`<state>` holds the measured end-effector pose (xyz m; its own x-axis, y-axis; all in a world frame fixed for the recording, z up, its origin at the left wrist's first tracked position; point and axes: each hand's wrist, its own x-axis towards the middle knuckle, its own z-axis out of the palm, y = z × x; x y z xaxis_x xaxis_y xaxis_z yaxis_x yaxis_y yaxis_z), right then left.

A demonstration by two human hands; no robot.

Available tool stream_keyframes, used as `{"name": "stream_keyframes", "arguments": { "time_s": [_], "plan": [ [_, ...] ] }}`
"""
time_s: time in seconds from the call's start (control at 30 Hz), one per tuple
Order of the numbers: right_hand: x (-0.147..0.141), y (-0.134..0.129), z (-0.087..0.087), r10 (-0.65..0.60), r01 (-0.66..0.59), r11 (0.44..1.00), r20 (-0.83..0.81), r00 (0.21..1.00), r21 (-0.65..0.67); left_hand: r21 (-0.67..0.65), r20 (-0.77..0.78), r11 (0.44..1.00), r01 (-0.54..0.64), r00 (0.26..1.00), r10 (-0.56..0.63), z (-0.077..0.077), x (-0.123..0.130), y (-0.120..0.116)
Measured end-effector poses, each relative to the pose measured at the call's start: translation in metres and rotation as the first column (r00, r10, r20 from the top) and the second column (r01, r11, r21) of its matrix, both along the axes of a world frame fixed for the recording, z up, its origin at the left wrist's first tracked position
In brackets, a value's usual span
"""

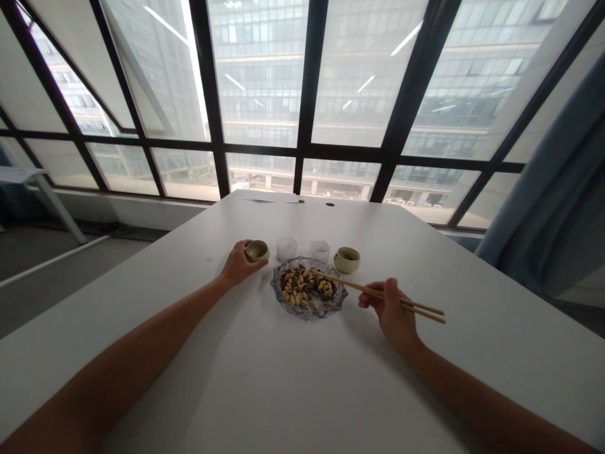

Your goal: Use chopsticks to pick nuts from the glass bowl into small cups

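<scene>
My left hand (241, 263) is wrapped round a small olive-green cup (257, 251) at the left of a glass plate (278, 301). Pistachios (295, 291) and darker, smaller pieces, perhaps seeds, lie mixed in the plate. My right hand (392, 310) grips a pair of wooden chopsticks (352, 284), whose tips reach over the far middle of the plate among the nuts. Whether the tips pinch anything is too small to tell. A second olive-green cup (346, 260) stands behind the plate on the right, touched by neither hand.
Two clear small cups (286, 250) stand in a row behind the plate, between the green cups. White paper (269, 197) lies at the far edge of the white table (293, 378). Large windows rise beyond it, and a blue curtain (543, 208) hangs at the right.
</scene>
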<state>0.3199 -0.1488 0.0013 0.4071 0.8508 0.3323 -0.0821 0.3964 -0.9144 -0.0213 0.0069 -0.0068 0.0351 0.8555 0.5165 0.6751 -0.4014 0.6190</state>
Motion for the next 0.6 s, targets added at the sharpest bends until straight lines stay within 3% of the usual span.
{"name": "stream_keyframes", "arguments": {
  "time_s": [0.13,0.33,0.47,0.6],
  "plan": [
    [0.006,0.013,-0.004,0.011,-0.028,0.996,-0.203,0.979,-0.08,-0.083,0.011,0.995,-0.053,0.998,0.054,0.0,-0.001,0.002],
    [0.01,0.015,-0.006,0.016,-0.039,0.995,-0.236,0.972,-0.092,-0.137,-0.037,0.983,-0.12,0.993,0.116,0.0,-0.004,0.004],
    [0.009,0.014,-0.005,0.008,-0.025,0.997,-0.229,0.973,-0.069,-0.001,-0.133,0.994,-0.114,0.985,0.112,0.01,-0.001,0.005],
    [0.006,0.014,-0.004,-0.008,-0.005,0.998,-0.236,0.972,-0.055,0.155,-0.319,0.987,0.043,0.948,0.008,0.028,0.018,0.001]
  ]
}}
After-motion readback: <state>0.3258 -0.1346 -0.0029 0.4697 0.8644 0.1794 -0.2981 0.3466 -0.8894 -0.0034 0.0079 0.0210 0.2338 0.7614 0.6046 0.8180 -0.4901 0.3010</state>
